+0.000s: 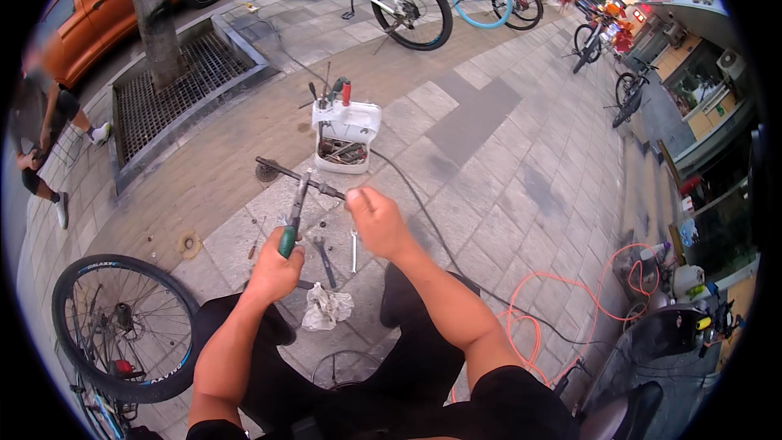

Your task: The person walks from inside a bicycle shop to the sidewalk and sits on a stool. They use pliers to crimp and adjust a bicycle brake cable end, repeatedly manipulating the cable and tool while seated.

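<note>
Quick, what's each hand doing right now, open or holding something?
Left hand: closed, holding a green-handled tool.
Right hand: closed, holding one end of a dark metal rod.

Dark rod: near end concealed in the right hand.
Green-handled tool: part of grip covered by the left hand.
Toolbox contents: overlapping; single pieces indistinct from here.
Loose bits, paving: several too small for me to identify.
Orange car: cut off, upper edge.
Tree trunk: top cut off, same edge.
Passer-by: head blurred.
Scooter: cut off, lower edge.
</note>
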{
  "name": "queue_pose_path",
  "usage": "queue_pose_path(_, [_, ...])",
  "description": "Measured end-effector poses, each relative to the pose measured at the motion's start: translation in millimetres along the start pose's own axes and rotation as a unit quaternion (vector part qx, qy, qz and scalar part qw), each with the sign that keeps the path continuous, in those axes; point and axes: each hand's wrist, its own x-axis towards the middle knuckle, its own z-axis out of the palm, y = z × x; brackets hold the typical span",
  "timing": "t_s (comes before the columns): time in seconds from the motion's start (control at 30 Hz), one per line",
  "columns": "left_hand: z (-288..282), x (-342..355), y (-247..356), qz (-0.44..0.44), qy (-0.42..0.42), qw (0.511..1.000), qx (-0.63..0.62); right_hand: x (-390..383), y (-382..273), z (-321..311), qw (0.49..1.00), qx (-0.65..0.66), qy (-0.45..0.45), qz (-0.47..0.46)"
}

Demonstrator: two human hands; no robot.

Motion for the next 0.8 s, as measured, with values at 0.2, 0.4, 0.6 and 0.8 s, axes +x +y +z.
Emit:
queue_pose_path(0.2, [-4.3, -0.2, 6.7, -0.017, -0.025, 0.999, -0.031, -4.2, -19.3, -1.0, 0.996, 0.022, -0.022, 0.082])
queue_pose_path(0.4, [-2.5, 1.8, -5.8, 0.020, -0.007, 1.000, -0.006, 1.0, -15.0, 1.9, 0.849, -0.364, 0.100, -0.369])
queue_pose_path(0.6, [-0.3, -3.2, -16.4, 0.005, 0.022, 0.999, 0.036, 10.0, 12.6, -4.6, 0.941, 0.245, -0.122, 0.197])
queue_pose_path(0.8, [-10.0, 3.8, -8.9, -0.030, -0.024, 0.999, -0.013, -4.3, -15.7, 8.7, 0.936, -0.275, 0.074, -0.207])
